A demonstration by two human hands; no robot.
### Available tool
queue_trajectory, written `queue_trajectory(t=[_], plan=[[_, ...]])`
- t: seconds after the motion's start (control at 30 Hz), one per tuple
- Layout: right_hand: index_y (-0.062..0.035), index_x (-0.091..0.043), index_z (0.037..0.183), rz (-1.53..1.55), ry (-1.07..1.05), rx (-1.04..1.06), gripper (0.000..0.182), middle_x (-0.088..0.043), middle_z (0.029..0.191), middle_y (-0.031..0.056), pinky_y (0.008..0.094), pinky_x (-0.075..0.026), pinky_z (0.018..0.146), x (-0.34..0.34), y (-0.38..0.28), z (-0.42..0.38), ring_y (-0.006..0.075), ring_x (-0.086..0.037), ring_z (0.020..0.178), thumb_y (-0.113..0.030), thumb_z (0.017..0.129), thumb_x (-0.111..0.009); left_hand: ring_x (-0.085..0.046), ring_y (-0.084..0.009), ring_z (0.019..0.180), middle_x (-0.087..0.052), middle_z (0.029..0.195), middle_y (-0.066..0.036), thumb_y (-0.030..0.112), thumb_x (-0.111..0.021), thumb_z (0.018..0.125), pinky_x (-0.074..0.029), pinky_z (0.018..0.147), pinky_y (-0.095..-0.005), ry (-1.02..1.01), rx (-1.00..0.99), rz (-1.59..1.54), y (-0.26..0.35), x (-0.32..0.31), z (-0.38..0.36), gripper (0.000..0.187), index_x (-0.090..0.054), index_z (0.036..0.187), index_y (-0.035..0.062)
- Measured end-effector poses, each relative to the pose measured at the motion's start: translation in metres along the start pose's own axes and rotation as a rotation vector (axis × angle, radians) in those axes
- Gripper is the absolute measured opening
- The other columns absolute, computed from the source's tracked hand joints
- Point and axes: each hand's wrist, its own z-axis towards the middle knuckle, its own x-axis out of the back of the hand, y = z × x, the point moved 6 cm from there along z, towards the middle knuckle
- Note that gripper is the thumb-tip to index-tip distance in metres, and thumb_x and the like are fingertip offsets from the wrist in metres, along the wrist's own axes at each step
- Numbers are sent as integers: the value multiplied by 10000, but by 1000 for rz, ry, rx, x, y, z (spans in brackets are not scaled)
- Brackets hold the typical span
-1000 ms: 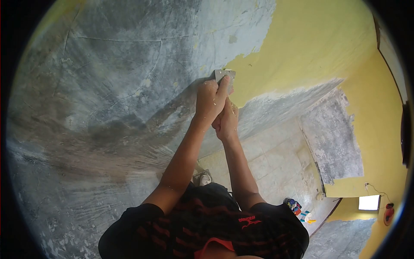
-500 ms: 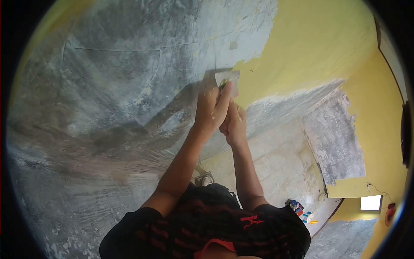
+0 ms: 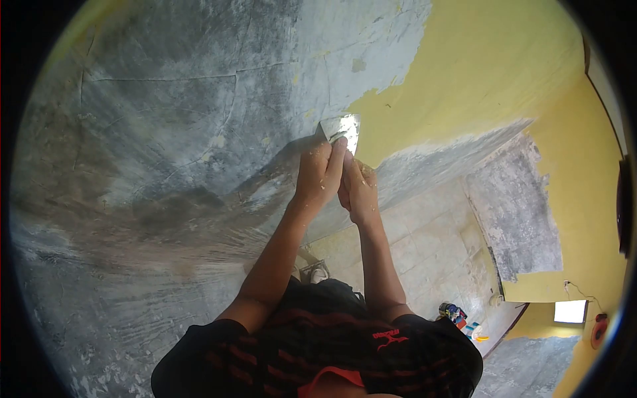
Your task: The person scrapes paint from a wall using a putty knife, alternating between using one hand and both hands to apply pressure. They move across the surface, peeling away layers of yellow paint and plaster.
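Note:
A scraper [image 3: 350, 127] with a wide metal blade is held up against the wall, at the border between bare grey plaster [image 3: 265, 99] and yellow paint [image 3: 458, 73]. My left hand [image 3: 317, 174] is closed around it close to the blade, its thumb pointing up along the tool. Just right of and below it, my right hand [image 3: 361, 192] is also closed on the scraper. The handle is hidden inside my fingers. Pale flakes stick to both hands. Light glints off the blade.
Pale floor tiles [image 3: 424, 232] lie below on the right. Several colored items, among them a can-like container [image 3: 451, 310], stand on the floor there. Another wall bears a scraped grey patch [image 3: 514, 212]. A red object [image 3: 599, 328] with a cord hangs farther right.
My hands and the scraper have shifted slightly left and down. The blade has changed its tilt and now reflects bright light.

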Motion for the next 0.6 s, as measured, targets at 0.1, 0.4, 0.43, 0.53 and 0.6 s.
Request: queue_trajectory(t=[0.1, 0.4, 0.43, 0.53, 0.6], plan=[[-130, -561, 759, 92, -9, 23, 466, -430, 557, -84, 232, -214, 374, -6, -18, 8, 20, -325, 417, -388, 1146, -544, -463, -204, 483, -536, 551, -186, 289, -615, 1092, -387, 494, -413, 42, -71, 66, 22, 0, 16, 509, -577, 720, -55], [-145, -567, 763, 0, 5, -36, 451, -423, 538, -82, 239, -212, 357, 10, -8, 1, 26, -315, 393, -367, 1153, -519, -454, -180, 489, -501, 541, -165, 278, -606, 1095, -370, 492, -420, 17, 56, -38, 7, -11, 4, 508, -579, 715, -58], [-145, -567, 763, 2, 6, -41, 451, -423, 538, -82, 239, -212, 357, 11, -4, 1, 26, -315, 393, -367, 1153, -519, -454, -180, 489, -501, 541, -165, 278, -606, 1095, -370, 492, -420, 16, 61, -35, 5, -10, 2, 508, -579, 715, -58], [-120, -624, 837, 65, 14, -58, 395, -399, 547, -99, 238, -194, 359, 14, -2, 1, 21, -299, 400, -362, 1139, -546, -464, -169, 493, -508, 545, -153, 277, -605, 1094, -375, 494, -417, -54, 88, 1, 3, -12, 2, 498, -588, 729, -61], [-130, -568, 762, 76, -5, -71, 462, -402, 521, -85, 237, -208, 345, 14, -4, 1, 32, -305, 378, -388, 1144, -540, -464, -150, 494, -517, 538, -123, 280, -603, 1096, -371, 490, -406, -31, 28, -21, 7, -11, 4, 492, -599, 731, -50]])
